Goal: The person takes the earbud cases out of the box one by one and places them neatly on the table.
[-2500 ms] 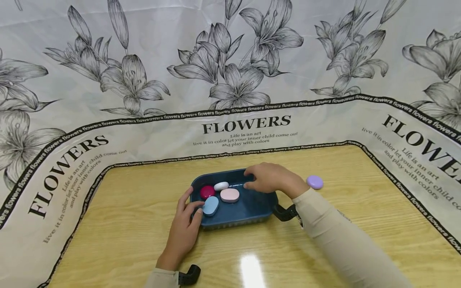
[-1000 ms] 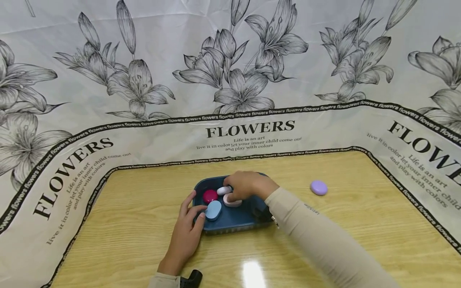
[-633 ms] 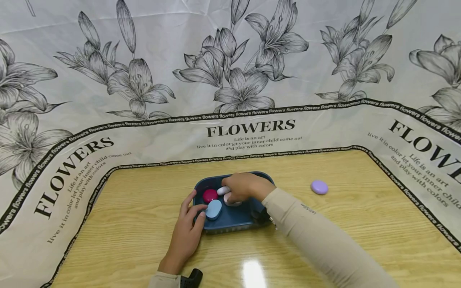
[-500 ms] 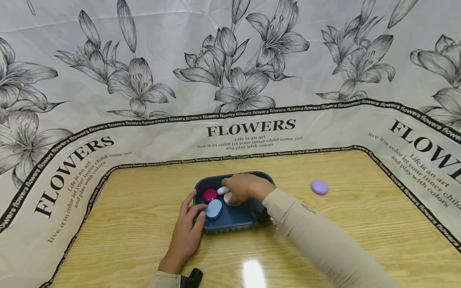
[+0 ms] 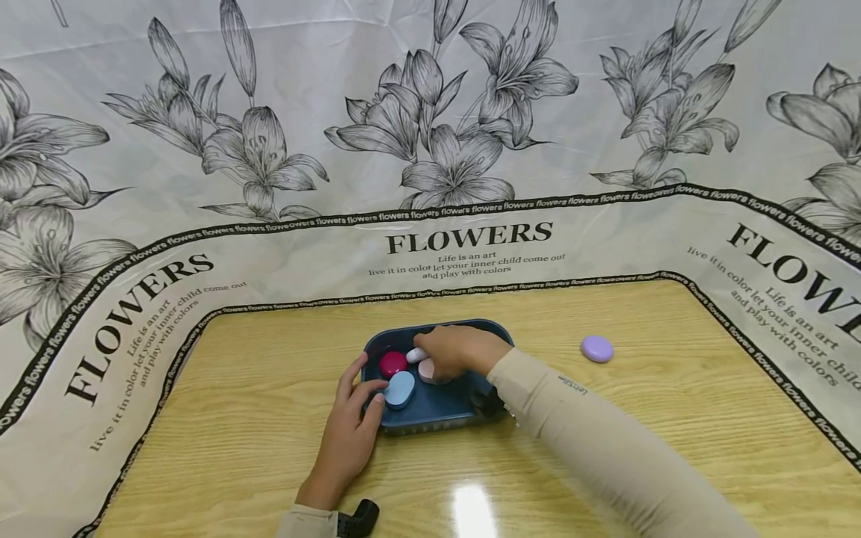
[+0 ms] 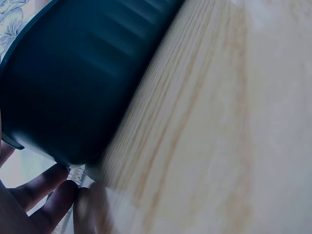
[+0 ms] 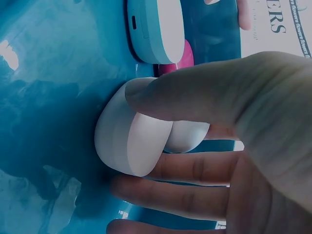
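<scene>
A dark blue plastic bin [image 5: 437, 418] stands on the table, with several small rounded pieces in its left part. My left hand [image 5: 346, 422] holds the bin's left end, fingertips over the rim beside a light blue oval case [image 5: 400, 390]. That case shows a seam and small dark slot in the right wrist view. My right hand [image 5: 454, 351] reaches into the bin and pinches a pale pink oval case [image 7: 131, 131], thumb on top and fingers along its far side. A smooth white piece [image 5: 416, 356] sits against those fingers, partly hidden. Behind lies a crimson round piece [image 5: 393, 364].
A lilac round piece [image 5: 597, 349] lies on the wooden table [image 5: 235, 418] right of the bin. A white flower-printed cloth [image 5: 289, 269] borders the table at the back and sides. Both wrists carry black camera mounts [image 5: 359, 518].
My right hand has moved left from the bin's right part onto the pale pink case and white piece. Over the last half second its thumb shifts slightly. My left hand stays at the bin's end.
</scene>
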`<state>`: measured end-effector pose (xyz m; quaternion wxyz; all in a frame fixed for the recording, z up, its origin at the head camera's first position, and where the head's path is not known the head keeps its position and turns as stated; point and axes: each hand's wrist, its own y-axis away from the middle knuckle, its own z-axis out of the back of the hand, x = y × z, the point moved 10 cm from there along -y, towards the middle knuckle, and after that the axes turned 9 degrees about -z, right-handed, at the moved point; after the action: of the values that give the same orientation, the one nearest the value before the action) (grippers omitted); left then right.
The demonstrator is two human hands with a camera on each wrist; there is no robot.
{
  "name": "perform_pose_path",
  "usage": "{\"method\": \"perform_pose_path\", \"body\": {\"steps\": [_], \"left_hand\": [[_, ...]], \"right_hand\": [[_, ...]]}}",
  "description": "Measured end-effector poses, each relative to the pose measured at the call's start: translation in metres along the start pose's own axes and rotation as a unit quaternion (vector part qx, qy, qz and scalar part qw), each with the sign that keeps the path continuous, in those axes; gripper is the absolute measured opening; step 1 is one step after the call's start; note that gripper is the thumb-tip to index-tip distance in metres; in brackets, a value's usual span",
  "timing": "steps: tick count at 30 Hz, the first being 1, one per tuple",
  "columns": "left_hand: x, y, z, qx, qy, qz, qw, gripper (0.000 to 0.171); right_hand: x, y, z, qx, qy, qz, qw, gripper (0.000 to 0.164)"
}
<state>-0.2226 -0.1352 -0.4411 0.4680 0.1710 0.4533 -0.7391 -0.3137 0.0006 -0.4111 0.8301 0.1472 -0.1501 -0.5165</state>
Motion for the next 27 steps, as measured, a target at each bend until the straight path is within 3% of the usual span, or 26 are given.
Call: {"method": "perform_pose_path", "body": {"steps": [9, 18, 27], "left_hand": [[0.001, 0.001, -0.002, 0.011, 0.014, 0.018, 0.9997, 0.022], [0.001, 0.003, 0.000, 0.003, 0.010, 0.014, 0.9998, 0.022], [-0.001, 0.001, -0.001, 0.004, 0.007, 0.010, 0.9999, 0.022]], "right_hand": [[0.001, 0.002, -0.001, 0.001, 0.021, -0.003, 1.000, 0.037], [0.004, 0.005, -0.002, 0.004, 0.040, 0.007, 0.999, 0.033], [0.001, 0.013, 0.008, -0.026, 0.051, 0.014, 0.998, 0.035]]}}
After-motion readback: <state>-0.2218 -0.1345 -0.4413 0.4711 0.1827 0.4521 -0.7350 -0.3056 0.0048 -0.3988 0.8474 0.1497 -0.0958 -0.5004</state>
